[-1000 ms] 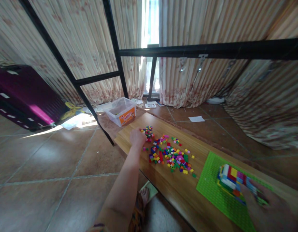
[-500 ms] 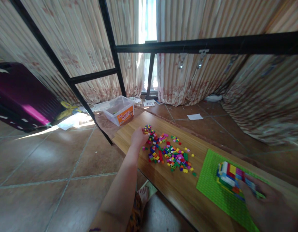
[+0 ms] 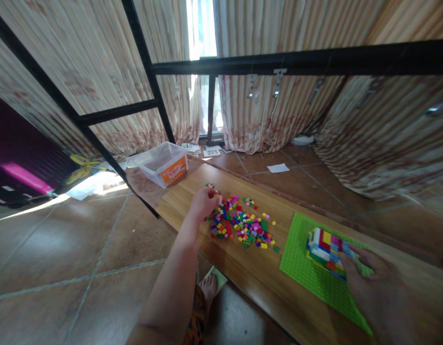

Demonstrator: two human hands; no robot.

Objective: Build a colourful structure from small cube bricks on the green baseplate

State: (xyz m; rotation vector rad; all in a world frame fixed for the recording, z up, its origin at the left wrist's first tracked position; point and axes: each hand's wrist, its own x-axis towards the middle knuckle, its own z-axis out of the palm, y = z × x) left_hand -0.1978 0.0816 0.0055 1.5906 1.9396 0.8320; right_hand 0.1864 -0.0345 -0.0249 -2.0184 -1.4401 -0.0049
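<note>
Far side: curtains (image 3: 275, 115) are crossed by a black metal frame (image 3: 314, 60). A clear box (image 3: 175, 173) is seen beyond the far left end of the tabletop (image 3: 239, 275). Mid-tabletop, loose bricks (image 3: 255, 227) are scattered; the left hand (image 3: 204, 203) is curled at their left edge, contents indeterminable. Over the green baseplate (image 3: 291, 254), right, the brick model (image 3: 326, 248) is grasped by the right hand (image 3: 372, 278), its right end partly hidden; its long axis is directed far-left to near-right.

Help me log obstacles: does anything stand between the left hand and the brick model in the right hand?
Low, loose toy bricks lie on the wooden tabletop between the left hand and brick model; nothing taller visibly blocks the way.
</note>
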